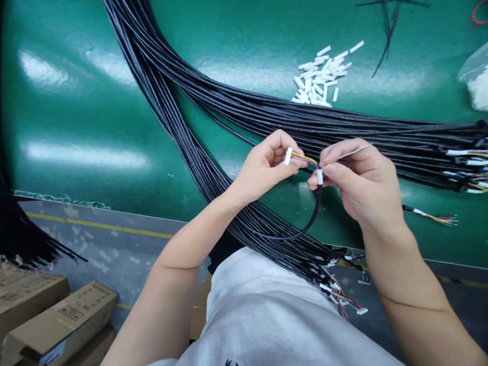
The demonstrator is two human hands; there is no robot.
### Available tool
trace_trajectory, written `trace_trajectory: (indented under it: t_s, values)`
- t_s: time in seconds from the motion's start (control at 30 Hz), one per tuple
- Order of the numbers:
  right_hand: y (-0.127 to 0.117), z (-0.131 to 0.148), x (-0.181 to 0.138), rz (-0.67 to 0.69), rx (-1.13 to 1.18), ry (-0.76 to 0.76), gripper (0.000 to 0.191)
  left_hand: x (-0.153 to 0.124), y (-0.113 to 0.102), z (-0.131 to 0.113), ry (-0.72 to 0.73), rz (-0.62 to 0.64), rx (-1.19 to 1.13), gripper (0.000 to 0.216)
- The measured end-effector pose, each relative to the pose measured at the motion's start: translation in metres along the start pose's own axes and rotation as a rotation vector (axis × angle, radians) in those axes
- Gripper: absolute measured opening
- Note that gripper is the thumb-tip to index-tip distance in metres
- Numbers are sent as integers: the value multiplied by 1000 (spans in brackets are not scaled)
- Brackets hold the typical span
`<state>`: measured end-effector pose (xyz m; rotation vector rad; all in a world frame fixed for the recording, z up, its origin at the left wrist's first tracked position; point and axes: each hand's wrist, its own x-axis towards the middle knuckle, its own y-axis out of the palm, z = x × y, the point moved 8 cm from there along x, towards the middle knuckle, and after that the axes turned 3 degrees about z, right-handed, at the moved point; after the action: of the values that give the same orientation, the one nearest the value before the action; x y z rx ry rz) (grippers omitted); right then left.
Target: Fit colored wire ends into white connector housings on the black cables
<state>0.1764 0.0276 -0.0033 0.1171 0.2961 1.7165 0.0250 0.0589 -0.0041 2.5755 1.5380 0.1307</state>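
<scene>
My left hand point(263, 166) pinches the white connector point(288, 155); my right hand point(357, 181) pinches the black cable point(310, 223) end beside it. I judge wire seating underway; next needs precise alignment at the connector.

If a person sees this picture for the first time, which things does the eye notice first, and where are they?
First, the thick bundle of black cables sweeping across the green table from the top down to the person's lap. At the centre, the left hand pinches a small white connector with coloured wires, while the right hand grips the black cable end. Behind them lies a pile of white connectors.
</scene>
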Motion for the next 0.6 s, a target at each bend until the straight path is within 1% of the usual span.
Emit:
trace_trajectory:
  t_s: [0.1,0.17,0.27,0.33,0.47,0.6]
  values:
    - [0,0,0,4,10,12,12,-1,-1,-6,57,-15,209,24]
    - [0,-1,1,1,9,28,14,-1,-1,-12,137,-19,331,18]
    - [1,-3,1,-3,14,46,18,-2,0,-20,293,-3,433,14]
    - [1,-3,1,-4,26,51,18,-3,1,-23,364,16,452,14]
    - [2,-3,1,1,46,59,18,-2,2,-24,405,26,448,14]
    - [3,-6,0,20,42,81,17,-1,1,-23,385,29,460,18]
